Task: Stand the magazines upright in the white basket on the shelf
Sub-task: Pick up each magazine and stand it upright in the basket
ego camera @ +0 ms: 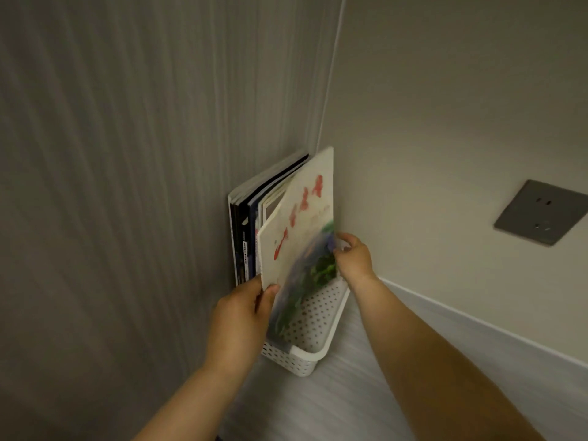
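Note:
A white perforated basket (313, 326) sits on the shelf in the corner where two walls meet. Several magazines (246, 218) with dark spines stand upright in its left part, against the left wall. In front of them is a cream magazine (302, 218) with red lettering and a green picture, tilted, its lower part blurred and inside the basket. My left hand (240, 323) pinches its lower left edge, thumb on the cover. My right hand (353, 256) grips its right edge about halfway up.
A grey wall socket (541, 213) is set in the right wall. The pale shelf surface (334, 405) runs toward me below the basket. The striped left wall (127, 186) stands close beside the magazines.

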